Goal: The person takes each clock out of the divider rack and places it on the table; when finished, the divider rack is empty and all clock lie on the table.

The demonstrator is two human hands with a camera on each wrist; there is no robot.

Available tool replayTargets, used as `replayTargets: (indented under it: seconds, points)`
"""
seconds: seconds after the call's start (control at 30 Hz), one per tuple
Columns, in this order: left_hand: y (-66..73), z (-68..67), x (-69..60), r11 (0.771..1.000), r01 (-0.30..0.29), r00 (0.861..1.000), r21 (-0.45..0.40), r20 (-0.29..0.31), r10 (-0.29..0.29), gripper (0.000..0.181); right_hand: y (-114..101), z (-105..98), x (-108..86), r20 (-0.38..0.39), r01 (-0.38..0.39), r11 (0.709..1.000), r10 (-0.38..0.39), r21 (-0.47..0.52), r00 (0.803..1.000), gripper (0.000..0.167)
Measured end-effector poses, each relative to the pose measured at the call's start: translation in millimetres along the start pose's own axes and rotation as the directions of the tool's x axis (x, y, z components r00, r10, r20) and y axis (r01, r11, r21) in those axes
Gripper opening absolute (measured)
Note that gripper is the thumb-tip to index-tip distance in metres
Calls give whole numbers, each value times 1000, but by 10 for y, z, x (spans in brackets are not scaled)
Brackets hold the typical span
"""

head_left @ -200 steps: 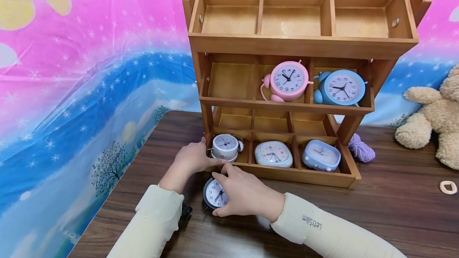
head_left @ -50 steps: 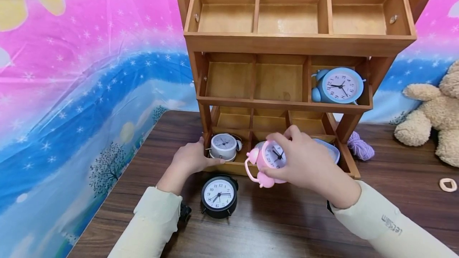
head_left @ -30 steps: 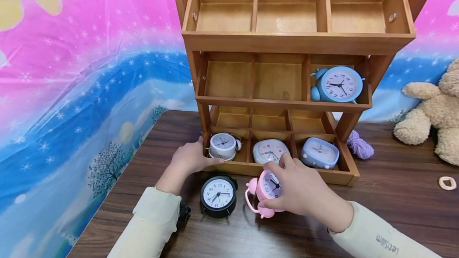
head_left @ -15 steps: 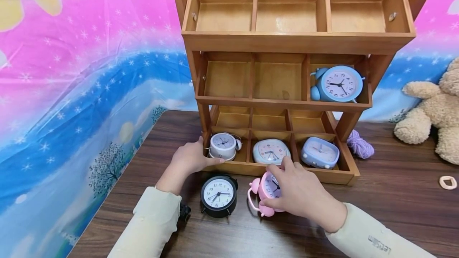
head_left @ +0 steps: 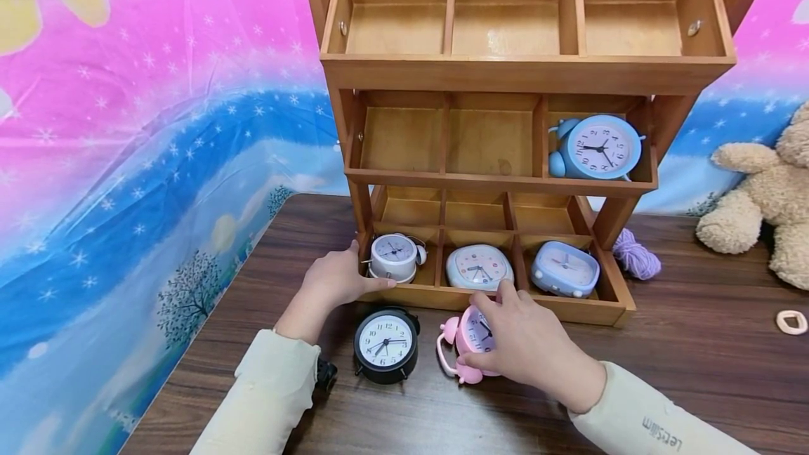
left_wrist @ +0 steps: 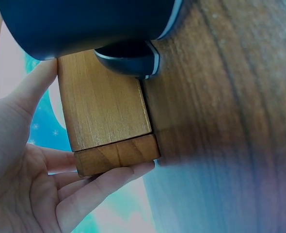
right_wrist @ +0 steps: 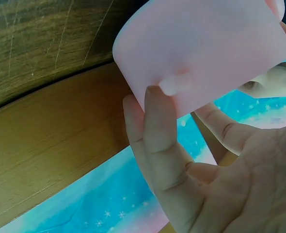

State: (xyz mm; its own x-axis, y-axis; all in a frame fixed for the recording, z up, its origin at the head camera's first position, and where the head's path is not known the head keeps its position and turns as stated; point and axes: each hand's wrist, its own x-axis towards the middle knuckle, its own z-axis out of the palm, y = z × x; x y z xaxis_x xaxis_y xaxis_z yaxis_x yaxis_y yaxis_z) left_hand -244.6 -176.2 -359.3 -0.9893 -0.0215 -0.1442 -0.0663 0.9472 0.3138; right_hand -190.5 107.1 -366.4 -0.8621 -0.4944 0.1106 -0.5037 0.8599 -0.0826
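My left hand (head_left: 331, 277) grips the lower left corner of the wooden shelf (head_left: 531, 76); in the left wrist view its thumb and fingers lie on either side of the wooden end (left_wrist: 104, 107). My right hand (head_left: 531, 339) holds a pink twin-bell alarm clock (head_left: 475, 332) on the table in front of the shelf, its bells toward the left. Fingers cover the clock's right part. In the right wrist view, fingertips touch the pink casing (right_wrist: 196, 48). Left of it stands a black round alarm clock (head_left: 386, 345), facing up and untouched.
The bottom tier holds a white alarm clock (head_left: 395, 258), a pale blue-white clock (head_left: 479, 267) and a lavender-blue clock (head_left: 565, 269). A blue twin-bell clock (head_left: 603, 147) lies in the middle tier. Purple yarn (head_left: 637, 255), a teddy bear (head_left: 767, 195) and a small pale ring (head_left: 791, 322) are right.
My right hand let go of the black clock, took the pink clock from the middle tier and brought it down to the table beside the black one. My left hand stayed at the shelf corner.
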Motion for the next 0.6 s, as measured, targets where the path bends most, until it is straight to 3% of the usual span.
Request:
replayTargets:
  seconds: [0.27, 0.6]
  points:
    - [3, -2, -3, 1000, -5, 1000, 4, -7, 5, 111, -18, 28, -15, -43, 10, 999, -12, -42, 999, 84]
    - [1, 1, 0, 1000, -4, 1000, 5, -8, 4, 111, -14, 64, -16, -17, -5, 999, 4, -54, 1000, 81]
